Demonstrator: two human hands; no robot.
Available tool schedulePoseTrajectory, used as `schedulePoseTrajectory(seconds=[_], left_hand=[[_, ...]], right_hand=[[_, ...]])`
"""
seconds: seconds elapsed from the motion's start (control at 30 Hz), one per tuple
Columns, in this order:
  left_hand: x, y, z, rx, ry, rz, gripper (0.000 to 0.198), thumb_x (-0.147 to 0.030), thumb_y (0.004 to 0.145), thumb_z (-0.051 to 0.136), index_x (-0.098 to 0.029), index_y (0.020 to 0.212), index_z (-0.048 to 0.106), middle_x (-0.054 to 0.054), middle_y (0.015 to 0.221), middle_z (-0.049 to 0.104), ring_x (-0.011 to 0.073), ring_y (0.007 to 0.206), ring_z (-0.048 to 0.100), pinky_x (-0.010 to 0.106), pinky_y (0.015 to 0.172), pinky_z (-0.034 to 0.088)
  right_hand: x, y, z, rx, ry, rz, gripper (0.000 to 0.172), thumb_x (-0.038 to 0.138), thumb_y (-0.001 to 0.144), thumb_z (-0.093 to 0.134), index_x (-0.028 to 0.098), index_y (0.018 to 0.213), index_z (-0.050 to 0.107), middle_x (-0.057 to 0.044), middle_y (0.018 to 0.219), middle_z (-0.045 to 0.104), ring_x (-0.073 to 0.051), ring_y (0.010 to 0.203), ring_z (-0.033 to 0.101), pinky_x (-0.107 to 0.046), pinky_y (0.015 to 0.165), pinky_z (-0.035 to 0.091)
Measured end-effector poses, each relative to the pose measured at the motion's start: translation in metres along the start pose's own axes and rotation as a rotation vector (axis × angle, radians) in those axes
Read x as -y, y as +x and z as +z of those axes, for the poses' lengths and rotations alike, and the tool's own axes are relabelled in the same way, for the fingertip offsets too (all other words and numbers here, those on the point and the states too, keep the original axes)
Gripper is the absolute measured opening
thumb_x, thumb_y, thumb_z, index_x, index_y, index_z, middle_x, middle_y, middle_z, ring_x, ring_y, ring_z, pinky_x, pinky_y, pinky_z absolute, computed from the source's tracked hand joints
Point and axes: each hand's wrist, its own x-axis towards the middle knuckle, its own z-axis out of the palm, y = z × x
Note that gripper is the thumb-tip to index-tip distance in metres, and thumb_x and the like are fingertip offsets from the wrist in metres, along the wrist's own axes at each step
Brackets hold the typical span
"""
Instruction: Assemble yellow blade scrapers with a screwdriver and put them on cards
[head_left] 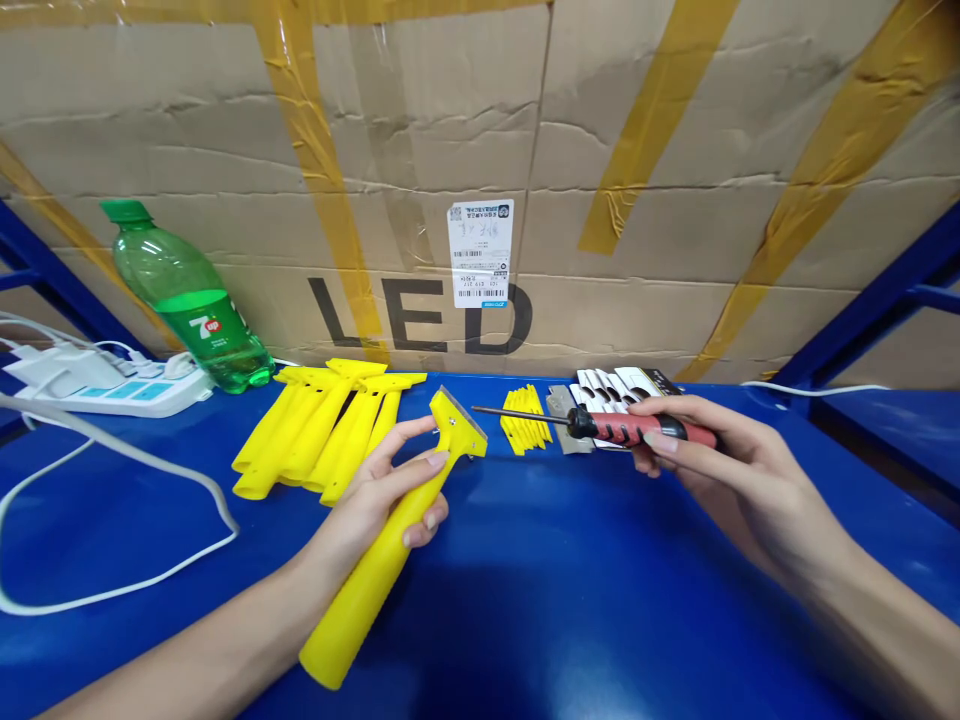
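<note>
Head view: the left hand (375,510) has its grip clamped on one yellow plastic scraper (382,570), the right hand (720,470) on one red-and-black screwdriver (637,430), both over the blue table (570,640). About five more yellow scrapers (322,430) lie just beyond the left hand, near one green bottle (187,300).

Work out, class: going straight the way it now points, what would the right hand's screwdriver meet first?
The screwdriver in the right hand would probably meet the yellow scraper in the left hand first, though depth is unclear.
</note>
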Motion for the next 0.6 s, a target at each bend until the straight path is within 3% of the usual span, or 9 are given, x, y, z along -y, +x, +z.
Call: schedulePoseTrajectory(seconds=[0.33, 0.5, 0.6], left_hand=[[0.0049, 0.0014, -0.0027, 0.020, -0.023, -0.018, 0.061, -0.028, 0.077, 0.081, -0.028, 0.127, 0.047, -0.006, 0.061, 0.057, 0.0081, 0.040, 0.051, 0.013, 0.038, 0.027], [0.0081, 0.0029, -0.0057, 0.064, 0.006, -0.021, 0.066, -0.034, 0.078, 0.081, -0.029, 0.132, 0.042, -0.008, 0.048, 0.051, 0.0088, 0.037, 0.047, 0.012, 0.037, 0.027], [0.0070, 0.0027, -0.0044, 0.033, 0.003, -0.016, 0.061, -0.031, 0.080, 0.080, -0.027, 0.129, 0.044, -0.007, 0.049, 0.053, 0.0089, 0.039, 0.049, 0.012, 0.038, 0.029]], right_hand=[[-0.0064, -0.0023, -0.0007, 0.015, -0.118, -0.028, 0.032, 0.044, 0.077, 0.082, 0.028, 0.103, 0.076, -0.004, 0.087, 0.074, -0.020, 0.073, 0.067, -0.032, 0.065, 0.054], [-0.0097, -0.0024, -0.0013, 0.026, -0.150, -0.036, 0.031, 0.042, 0.081, 0.080, 0.027, 0.107, 0.075, -0.003, 0.086, 0.074, -0.019, 0.071, 0.066, -0.032, 0.067, 0.054], [-0.0085, -0.0042, -0.0002, 0.031, -0.245, -0.100, 0.030, 0.041, 0.084, 0.077, 0.029, 0.111, 0.073, -0.004, 0.093, 0.075, -0.023, 0.081, 0.069, -0.036, 0.073, 0.056]])
